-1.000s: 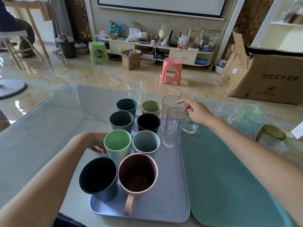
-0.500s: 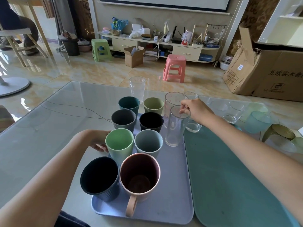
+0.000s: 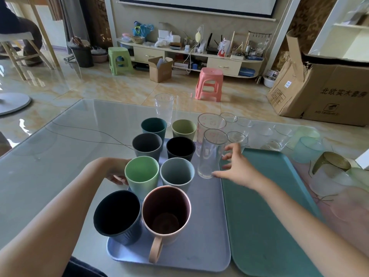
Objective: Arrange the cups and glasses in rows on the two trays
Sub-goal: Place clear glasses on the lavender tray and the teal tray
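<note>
Blue tray nearly filled, teal tray not yet started.

Head view: the blue tray (image 3: pixel 201 250) carries eight coloured cups in two columns, from the teal cup (image 3: pixel 154 127) and olive cup (image 3: pixel 184 129) at the far end to the dark cup (image 3: pixel 117 214) and pink mug (image 3: pixel 166 213) nearest the person. A third column has begun with two tall clear glasses; the nearer tall glass (image 3: pixel 211 153) stands at the tray's right edge. The right hand (image 3: pixel 236 168) lies just beside it with fingers spread, their tips at its side but not curled round it. The left hand (image 3: pixel 115 171) is mostly hidden behind the green cup (image 3: pixel 142 174); its grip cannot be told. The teal tray (image 3: pixel 265 216) holds nothing visible. Several clear glasses, including one lone glass (image 3: pixel 164 108), wait on the table (image 3: pixel 50 156), so roughly half the work appears left.
</note>
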`<act>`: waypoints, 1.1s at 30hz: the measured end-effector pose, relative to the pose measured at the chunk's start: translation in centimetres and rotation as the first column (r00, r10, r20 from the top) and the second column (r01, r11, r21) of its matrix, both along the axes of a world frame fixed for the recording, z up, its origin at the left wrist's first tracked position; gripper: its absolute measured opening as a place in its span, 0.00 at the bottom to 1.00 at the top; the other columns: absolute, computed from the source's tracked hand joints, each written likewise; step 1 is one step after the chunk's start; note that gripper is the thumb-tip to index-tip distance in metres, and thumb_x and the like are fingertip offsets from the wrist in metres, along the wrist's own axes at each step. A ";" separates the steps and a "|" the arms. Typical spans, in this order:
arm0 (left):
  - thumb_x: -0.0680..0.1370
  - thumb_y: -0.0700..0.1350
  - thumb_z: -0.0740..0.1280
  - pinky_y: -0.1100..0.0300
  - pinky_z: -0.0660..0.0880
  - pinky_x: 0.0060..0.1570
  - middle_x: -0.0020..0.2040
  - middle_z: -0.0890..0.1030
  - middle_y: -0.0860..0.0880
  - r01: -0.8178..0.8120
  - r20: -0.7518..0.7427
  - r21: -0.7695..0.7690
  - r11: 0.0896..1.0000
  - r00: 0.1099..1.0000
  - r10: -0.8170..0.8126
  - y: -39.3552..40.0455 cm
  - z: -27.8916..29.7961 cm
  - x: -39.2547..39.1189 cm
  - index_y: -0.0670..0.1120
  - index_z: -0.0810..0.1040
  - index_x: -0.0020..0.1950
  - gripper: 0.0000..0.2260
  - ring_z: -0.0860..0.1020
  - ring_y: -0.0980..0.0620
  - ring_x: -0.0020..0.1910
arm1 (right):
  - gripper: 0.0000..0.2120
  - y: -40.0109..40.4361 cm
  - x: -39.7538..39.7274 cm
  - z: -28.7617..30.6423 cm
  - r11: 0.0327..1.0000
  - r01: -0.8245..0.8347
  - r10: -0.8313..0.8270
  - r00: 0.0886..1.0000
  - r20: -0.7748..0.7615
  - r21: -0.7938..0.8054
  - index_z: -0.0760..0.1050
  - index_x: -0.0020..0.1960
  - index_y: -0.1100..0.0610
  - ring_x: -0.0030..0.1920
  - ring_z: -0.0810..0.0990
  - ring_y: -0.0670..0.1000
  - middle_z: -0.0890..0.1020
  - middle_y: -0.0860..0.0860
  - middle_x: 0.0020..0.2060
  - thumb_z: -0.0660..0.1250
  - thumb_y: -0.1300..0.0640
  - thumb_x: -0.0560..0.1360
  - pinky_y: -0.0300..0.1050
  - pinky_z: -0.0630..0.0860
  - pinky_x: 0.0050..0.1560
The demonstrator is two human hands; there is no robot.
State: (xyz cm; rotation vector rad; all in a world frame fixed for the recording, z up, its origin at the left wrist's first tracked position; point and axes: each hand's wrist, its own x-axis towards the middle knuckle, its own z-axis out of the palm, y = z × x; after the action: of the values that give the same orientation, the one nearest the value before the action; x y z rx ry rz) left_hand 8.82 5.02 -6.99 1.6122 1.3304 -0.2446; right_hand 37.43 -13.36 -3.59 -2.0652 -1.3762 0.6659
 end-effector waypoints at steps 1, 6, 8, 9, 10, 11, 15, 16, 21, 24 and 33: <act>0.79 0.40 0.58 0.62 0.73 0.44 0.40 0.77 0.49 0.000 -0.003 0.003 1.000 1.000 0.000 0.0 0.0 0.0 0.51 0.73 0.46 0.07 0.73 0.54 0.39 | 0.36 0.1 -0.6 -0.9 1.000 0.020 -0.019 0.999 -0.045 0.015 0.56 0.63 0.55 0.50 0.78 0.52 0.71 0.51 0.55 0.77 0.54 0.65 0.43 0.73 0.48; 0.78 0.41 0.58 0.62 0.73 0.45 0.40 0.76 0.49 0.018 -0.003 0.008 1.000 1.000 -0.018 -0.2 0.0 -0.2 0.52 0.73 0.46 0.08 0.73 0.54 0.39 | 0.31 1.7 -2.1 -3.7 0.954 0.222 -0.197 0.971 -0.138 0.202 0.62 0.63 0.57 0.49 0.78 0.56 0.74 0.52 0.54 0.75 0.53 0.67 0.43 0.71 0.47; 0.79 0.40 0.58 0.63 0.73 0.44 0.41 0.76 0.49 0.014 -0.001 0.007 1.000 1.000 -0.014 -0.2 0.1 -0.1 0.52 0.73 0.46 0.08 0.73 0.54 0.40 | 0.27 1.9 -2.2 -4.2 0.943 0.237 -0.208 0.968 -0.140 0.235 0.64 0.60 0.57 0.48 0.77 0.58 0.74 0.54 0.51 0.75 0.54 0.68 0.43 0.71 0.45; 0.79 0.40 0.58 0.63 0.73 0.44 0.41 0.76 0.49 0.010 0.001 0.007 1.000 1.000 -0.010 -0.2 0.1 0.0 0.51 0.73 0.46 0.07 0.73 0.54 0.40 | 0.25 2.0 -2.2 -4.4 0.943 0.228 -0.199 0.970 -0.139 0.244 0.63 0.58 0.57 0.48 0.77 0.58 0.74 0.53 0.50 0.74 0.55 0.69 0.43 0.70 0.45; 0.79 0.40 0.58 0.63 0.73 0.43 0.41 0.77 0.49 0.008 0.001 0.007 1.000 1.000 -0.008 -0.1 0.1 0.0 0.51 0.73 0.46 0.07 0.73 0.54 0.39 | 0.25 2.0 -2.2 -4.4 0.944 0.217 -0.187 0.972 -0.139 0.250 0.63 0.58 0.57 0.48 0.76 0.58 0.72 0.53 0.50 0.74 0.55 0.69 0.44 0.70 0.45; 0.79 0.40 0.58 0.63 0.73 0.43 0.40 0.77 0.49 0.007 0.000 0.008 1.000 1.000 -0.007 0.0 0.1 0.0 0.51 0.73 0.47 0.08 0.73 0.54 0.38 | 0.24 1.9 -2.1 -4.4 0.945 0.206 -0.175 0.975 -0.140 0.252 0.63 0.58 0.57 0.49 0.76 0.57 0.72 0.52 0.50 0.73 0.55 0.69 0.44 0.70 0.46; 0.78 0.40 0.58 0.62 0.73 0.44 0.40 0.77 0.49 0.010 -0.015 0.015 1.000 1.000 -0.009 0.0 0.2 -0.1 0.52 0.73 0.45 0.08 0.74 0.54 0.38 | 0.24 1.8 -2.1 -4.1 0.954 0.177 -0.143 0.978 -0.153 0.244 0.63 0.59 0.57 0.47 0.75 0.55 0.70 0.51 0.51 0.73 0.55 0.70 0.44 0.71 0.47; 0.78 0.40 0.58 0.62 0.73 0.45 0.41 0.77 0.49 0.014 -0.019 0.016 1.000 1.000 -0.014 0.0 0.1 0.0 0.52 0.73 0.45 0.08 0.74 0.54 0.39 | 0.24 1.7 -2.1 -4.2 0.953 0.176 -0.142 0.979 -0.149 0.247 0.63 0.59 0.57 0.47 0.75 0.55 0.70 0.51 0.51 0.73 0.56 0.70 0.44 0.71 0.47; 0.79 0.41 0.59 0.62 0.73 0.45 0.42 0.77 0.49 0.017 -0.021 0.021 1.000 1.000 -0.016 -0.1 0.1 0.1 0.52 0.72 0.45 0.08 0.74 0.54 0.40 | 0.27 1.7 -2.1 -3.8 0.962 0.170 -0.136 0.977 -0.165 0.215 0.62 0.62 0.57 0.51 0.76 0.57 0.70 0.50 0.54 0.73 0.57 0.70 0.43 0.70 0.48; 0.79 0.41 0.59 0.62 0.73 0.44 0.45 0.77 0.48 0.016 -0.010 0.018 1.000 1.000 -0.016 0.0 0.1 0.0 0.53 0.72 0.46 0.08 0.74 0.54 0.41 | 0.36 1.3 -1.0 -3.0 0.992 0.102 -0.090 0.986 -0.139 0.078 0.54 0.71 0.56 0.56 0.75 0.55 0.67 0.51 0.62 0.71 0.62 0.71 0.46 0.72 0.53; 0.78 0.40 0.59 0.60 0.75 0.48 0.45 0.78 0.48 0.054 0.025 0.005 0.999 0.998 -0.054 0.4 0.1 -0.5 0.55 0.74 0.50 0.10 0.75 0.53 0.42 | 0.22 3.8 1.9 4.8 0.849 0.243 -0.292 0.956 0.032 0.470 0.64 0.66 0.59 0.47 0.73 0.51 0.75 0.55 0.60 0.55 0.72 0.75 0.42 0.70 0.49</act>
State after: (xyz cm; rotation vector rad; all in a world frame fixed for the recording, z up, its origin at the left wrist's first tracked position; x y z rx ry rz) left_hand 8.28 5.46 -6.86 1.6515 1.2709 -0.2532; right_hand 39.29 -9.57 1.19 -1.8632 -1.1295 0.0933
